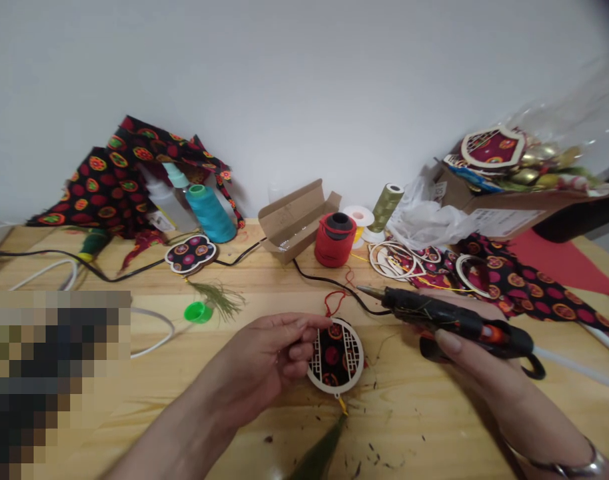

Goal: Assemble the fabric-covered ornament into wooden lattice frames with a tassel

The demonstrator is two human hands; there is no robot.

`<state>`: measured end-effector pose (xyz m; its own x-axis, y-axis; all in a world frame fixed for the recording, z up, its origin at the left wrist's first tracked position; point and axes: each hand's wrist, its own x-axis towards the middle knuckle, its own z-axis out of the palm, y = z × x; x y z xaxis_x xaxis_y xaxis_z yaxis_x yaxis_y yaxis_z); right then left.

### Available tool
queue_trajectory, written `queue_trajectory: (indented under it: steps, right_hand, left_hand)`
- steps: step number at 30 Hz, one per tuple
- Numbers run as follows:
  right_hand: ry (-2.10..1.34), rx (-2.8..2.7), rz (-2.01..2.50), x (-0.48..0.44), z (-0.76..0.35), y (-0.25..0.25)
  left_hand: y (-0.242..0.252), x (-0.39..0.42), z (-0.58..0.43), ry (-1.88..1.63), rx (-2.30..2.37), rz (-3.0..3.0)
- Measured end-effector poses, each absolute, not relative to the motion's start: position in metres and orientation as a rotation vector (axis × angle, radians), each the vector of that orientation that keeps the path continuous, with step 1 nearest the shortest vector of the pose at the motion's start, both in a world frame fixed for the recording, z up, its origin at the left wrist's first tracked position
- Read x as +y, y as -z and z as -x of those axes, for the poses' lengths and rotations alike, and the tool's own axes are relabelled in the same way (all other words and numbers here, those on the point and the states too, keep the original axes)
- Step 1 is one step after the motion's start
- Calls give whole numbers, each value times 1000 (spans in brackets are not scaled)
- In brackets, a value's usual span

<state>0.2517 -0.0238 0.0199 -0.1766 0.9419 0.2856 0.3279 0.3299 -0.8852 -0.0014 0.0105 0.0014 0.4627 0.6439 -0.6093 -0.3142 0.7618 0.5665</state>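
A round wooden ornament lies on the table in front of me, with lattice sides and dark patterned fabric in its middle. Its red cord loop points away from me, and a green tassel hangs off its near end. My left hand is closed at the ornament's left side, the index fingertip on its upper rim; the thumb is partly hidden. In my right hand is a black hot glue gun, its nozzle pointing left, above and right of the ornament. A white glue stick sticks out of its back.
Behind stand a red thread spool, an open cardboard box, a teal thread cone and a green spool. A tasseled ornament and a green cap lie left. Patterned fabric and wooden rings lie right.
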Motion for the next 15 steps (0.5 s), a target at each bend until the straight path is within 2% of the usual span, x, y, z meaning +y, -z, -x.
queue_trajectory:
  steps: [6,15]
  right_hand:
    - [-915,-1763,1106,-23,-251,-18]
    - [-904,-2233,1174,-22,-238,-15]
  left_hand:
    - [-8,14,1,-676,876,-395]
    - [-4,14,3,-706,940,-496]
